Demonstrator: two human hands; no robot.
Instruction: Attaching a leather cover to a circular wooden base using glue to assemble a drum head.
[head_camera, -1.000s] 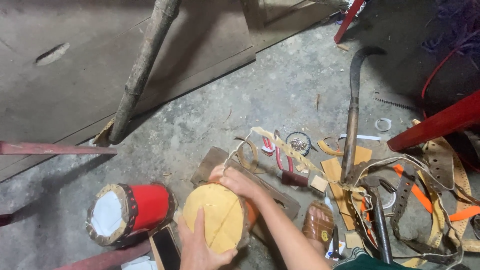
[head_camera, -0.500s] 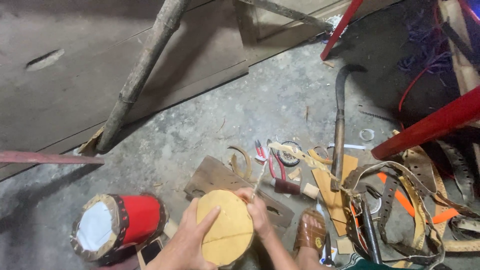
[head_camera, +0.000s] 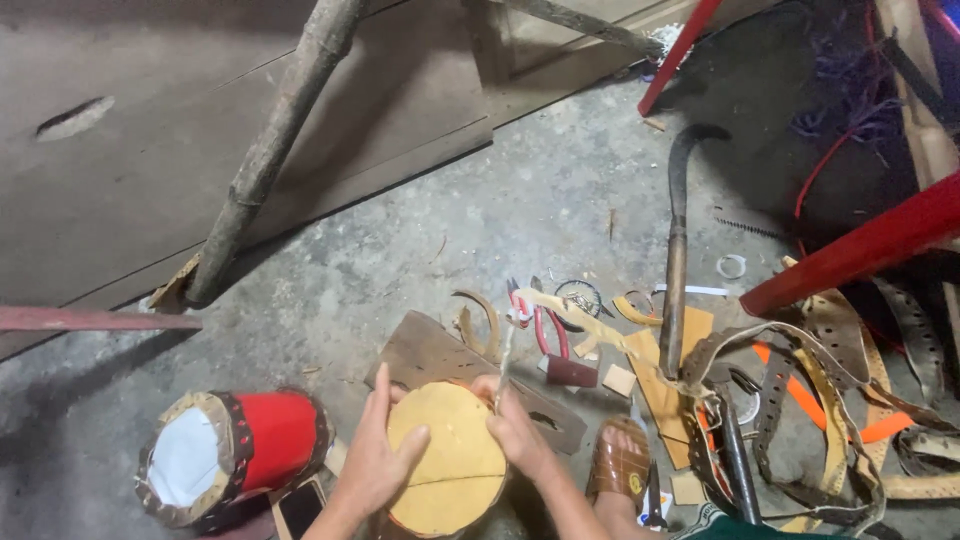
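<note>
a small drum with a pale yellow skin (head_camera: 447, 462) sits low in the view, between the person's two hands, its round head facing up toward the camera and its body running down and away, mostly hidden beneath the skin; a thin dark line crosses the lower part of the head. the left hand (head_camera: 378, 455) lies flat against the drum's left edge, fingers spread and open over the rim. the right hand (head_camera: 515, 430) is closed on a thin pale strip (head_camera: 503, 362) that rises from the drum's upper right rim toward the clutter beyond. just behind the drum a dark wooden board (head_camera: 430, 352) lies on the concrete floor (head_camera: 400, 260). to the left, near but apart, a red drum (head_camera: 235, 452) lies on its side, its long axis about level, its white head toward the left. a phone (head_camera: 300, 505) lies between the two drums. to the right a sandalled foot (head_camera: 620, 470) rests just beside the right forearm. further out are red-handled pliers (head_camera: 540, 325), a long curved blade (head_camera: 677, 250) pointing up the view, hide strips and belts (head_camera: 810, 380), and a red bar (head_camera: 860, 250). a rough wooden pole (head_camera: 275, 140) leans across the upper left.
</note>
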